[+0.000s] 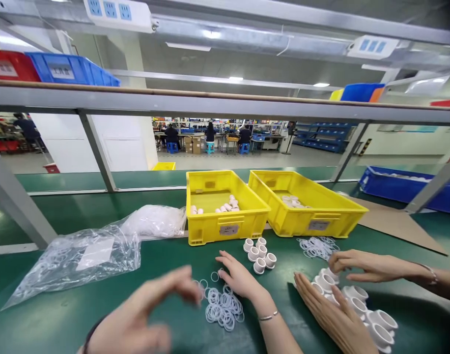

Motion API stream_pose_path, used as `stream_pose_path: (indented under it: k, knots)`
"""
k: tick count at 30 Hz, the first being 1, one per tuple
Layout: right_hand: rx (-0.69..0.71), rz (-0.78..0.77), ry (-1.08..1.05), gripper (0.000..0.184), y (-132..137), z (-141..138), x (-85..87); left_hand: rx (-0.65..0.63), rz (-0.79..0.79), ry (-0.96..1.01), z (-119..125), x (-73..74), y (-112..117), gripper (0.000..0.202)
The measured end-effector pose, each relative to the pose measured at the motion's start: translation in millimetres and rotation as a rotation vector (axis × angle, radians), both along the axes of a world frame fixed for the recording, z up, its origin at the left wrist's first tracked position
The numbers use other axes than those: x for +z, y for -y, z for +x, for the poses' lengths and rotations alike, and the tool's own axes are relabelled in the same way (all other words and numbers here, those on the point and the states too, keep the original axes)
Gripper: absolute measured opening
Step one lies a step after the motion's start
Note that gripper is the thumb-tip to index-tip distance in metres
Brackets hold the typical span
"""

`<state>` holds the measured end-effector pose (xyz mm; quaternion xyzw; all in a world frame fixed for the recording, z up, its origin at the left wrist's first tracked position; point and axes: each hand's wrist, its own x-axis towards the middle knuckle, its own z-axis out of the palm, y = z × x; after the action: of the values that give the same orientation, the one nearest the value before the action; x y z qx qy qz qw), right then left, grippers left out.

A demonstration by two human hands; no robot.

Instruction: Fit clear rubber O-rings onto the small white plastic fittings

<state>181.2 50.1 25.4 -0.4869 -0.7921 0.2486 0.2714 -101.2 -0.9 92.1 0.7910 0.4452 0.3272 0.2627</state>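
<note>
My left hand (147,309), smeared by motion, hovers left of a pile of thin white rings (224,309), its thumb and forefinger apart. I see nothing between them. Just above that pile, my right hand (238,275) is held low over the green tabletop with its fingers spread. One loose ring (214,277) lies at its fingertips; whether they touch it is unclear. Beyond this hand, several short white flanged plastic sleeves (259,266) stand in a cluster.
At right, a co-worker's hands (328,314) surround more white sleeves (381,322), near another ring pile (318,247). Two yellow bins (228,229) with white parts stand behind. Clear plastic bags (110,250) lie left. A shelf (225,103) crosses above; a cardboard sheet (398,226) lies right.
</note>
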Motion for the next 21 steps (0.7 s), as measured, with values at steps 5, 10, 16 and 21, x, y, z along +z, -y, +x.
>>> stream_pose_path:
  k: [5,10,16,21]
  knots:
    - [0.032,0.001,0.014,0.038,4.0,-6.4,7.8,0.370,0.069,-0.465,-40.6,-67.0,-36.1,0.058]
    - [0.165,-0.088,0.244,0.037,3.4,-20.3,-11.1,0.364,0.086,-0.620,-45.7,-113.6,-39.1,0.052]
    - [0.195,-0.157,0.380,0.047,6.1,-26.9,-3.0,0.273,0.071,-0.589,-52.2,-106.8,-32.5,0.051]
    - [0.244,-0.234,0.450,0.055,10.0,-16.3,46.6,0.267,0.072,-0.548,-56.1,-112.8,-34.1,0.050]
